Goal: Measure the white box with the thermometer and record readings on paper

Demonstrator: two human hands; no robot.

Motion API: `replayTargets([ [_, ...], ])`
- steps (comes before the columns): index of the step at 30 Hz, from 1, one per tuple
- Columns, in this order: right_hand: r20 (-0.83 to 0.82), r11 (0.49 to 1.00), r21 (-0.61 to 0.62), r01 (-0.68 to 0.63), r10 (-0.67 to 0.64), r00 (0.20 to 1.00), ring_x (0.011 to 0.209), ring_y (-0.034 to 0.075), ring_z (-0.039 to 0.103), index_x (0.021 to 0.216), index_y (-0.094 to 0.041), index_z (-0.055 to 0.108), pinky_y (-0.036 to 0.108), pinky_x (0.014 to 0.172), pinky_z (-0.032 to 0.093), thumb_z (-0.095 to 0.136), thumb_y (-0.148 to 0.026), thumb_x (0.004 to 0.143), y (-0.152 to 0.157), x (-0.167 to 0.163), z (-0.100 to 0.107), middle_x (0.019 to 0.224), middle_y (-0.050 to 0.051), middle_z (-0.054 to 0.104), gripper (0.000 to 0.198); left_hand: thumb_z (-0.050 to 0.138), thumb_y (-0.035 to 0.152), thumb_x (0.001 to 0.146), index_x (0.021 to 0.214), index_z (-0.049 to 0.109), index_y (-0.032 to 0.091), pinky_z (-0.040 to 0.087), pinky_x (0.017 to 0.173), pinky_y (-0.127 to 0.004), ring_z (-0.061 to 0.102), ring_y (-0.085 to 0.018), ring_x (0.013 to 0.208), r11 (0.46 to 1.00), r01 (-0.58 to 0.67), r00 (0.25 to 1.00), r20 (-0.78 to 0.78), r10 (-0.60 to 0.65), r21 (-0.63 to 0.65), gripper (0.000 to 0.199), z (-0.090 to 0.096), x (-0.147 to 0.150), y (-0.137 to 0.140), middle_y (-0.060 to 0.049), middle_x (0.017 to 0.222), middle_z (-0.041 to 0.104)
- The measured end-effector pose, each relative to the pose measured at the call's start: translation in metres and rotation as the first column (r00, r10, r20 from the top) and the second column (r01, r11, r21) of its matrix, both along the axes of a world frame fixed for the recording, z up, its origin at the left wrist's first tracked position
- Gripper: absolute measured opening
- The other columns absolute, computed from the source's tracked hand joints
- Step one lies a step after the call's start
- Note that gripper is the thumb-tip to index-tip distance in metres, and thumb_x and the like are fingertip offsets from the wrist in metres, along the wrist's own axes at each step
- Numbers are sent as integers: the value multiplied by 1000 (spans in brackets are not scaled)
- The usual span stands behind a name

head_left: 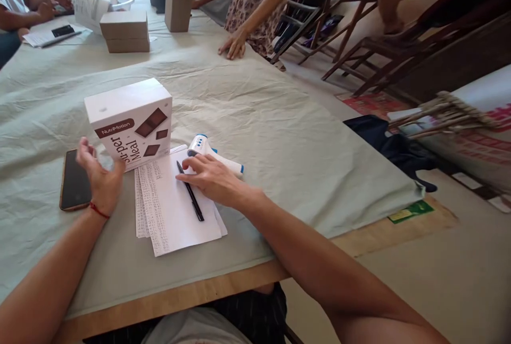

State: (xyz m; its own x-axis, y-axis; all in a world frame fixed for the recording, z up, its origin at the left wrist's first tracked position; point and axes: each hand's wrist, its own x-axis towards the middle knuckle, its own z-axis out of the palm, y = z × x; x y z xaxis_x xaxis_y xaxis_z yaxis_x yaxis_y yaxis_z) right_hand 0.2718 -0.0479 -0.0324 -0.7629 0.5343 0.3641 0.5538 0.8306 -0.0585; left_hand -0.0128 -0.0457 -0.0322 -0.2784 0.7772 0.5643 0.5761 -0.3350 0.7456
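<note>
While the left hand (102, 176) sits empty, fingers loosely spread beside the white box (130, 120), the right hand (213, 178) parts thumb and forefinger over the black pen (192, 196) lying on the papers (171, 221); contact's unclear, but a light mid-barrel pinch would suit.

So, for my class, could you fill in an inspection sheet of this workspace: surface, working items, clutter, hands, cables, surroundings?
Surface: pale, creased cloth; wooden edge bare at the near side.
Working items: pen lying on papers; white box standing at their far edge.
Clutter: phone, white-and-blue device; brown boxes farther off.
Hands: left hand beside the white box, fingers spread, contact unclear; right hand at the pen, grip unclear.
Cables: nothing seen.
Surroundings: other people around the cloth; chairs at right.
</note>
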Motion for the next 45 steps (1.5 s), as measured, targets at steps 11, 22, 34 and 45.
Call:
replayTargets([
  [11, 94, 995, 65, -76, 70, 993, 81, 19, 51, 91, -20, 66, 34, 80, 38, 42, -15, 102, 1, 5, 8, 86, 6, 63, 27, 63, 25, 86, 97, 64, 17, 51, 97, -48, 61, -30, 113, 734, 491, 491, -548, -678, -469, 13, 19, 29, -34, -14, 119, 64],
  [22, -84, 985, 12, 170, -169, 982, 80, 21, 59, 86, -21, 69, 35, 78, 40, 47, -17, 92, 1, 6, 7, 78, 6, 68, 23, 70, 63, 78, 146, 45, 19, 20, 113, -71, 28, -46, 146, 603, 389, 158, -594, -789, -697, 85, 22, 73, -87, -25, 157, 33],
  [34, -13, 931, -193, 309, -317, 948, 99, 25, 63, 105, -22, 72, 38, 90, 45, 67, -31, 85, -12, 13, 19, 106, 10, 71, 23, 47, 6, 92, 107, 65, 6, 55, 63, -33, 68, -28, 90, 717, 366, -64, -785, -616, -593, 24, 26, 101, -126, -20, 100, 68],
  [45, -221, 574, -725, 380, -717, 661, 89, 23, 63, 110, -21, 63, 34, 77, 47, 66, -30, 73, 6, 11, 14, 97, 7, 70, 37, 44, 16, 100, 125, 49, 13, 58, 61, -33, 66, -23, 86, 637, 287, 21, -660, -751, -716, 26, 18, 98, -109, -10, 101, 63],
])
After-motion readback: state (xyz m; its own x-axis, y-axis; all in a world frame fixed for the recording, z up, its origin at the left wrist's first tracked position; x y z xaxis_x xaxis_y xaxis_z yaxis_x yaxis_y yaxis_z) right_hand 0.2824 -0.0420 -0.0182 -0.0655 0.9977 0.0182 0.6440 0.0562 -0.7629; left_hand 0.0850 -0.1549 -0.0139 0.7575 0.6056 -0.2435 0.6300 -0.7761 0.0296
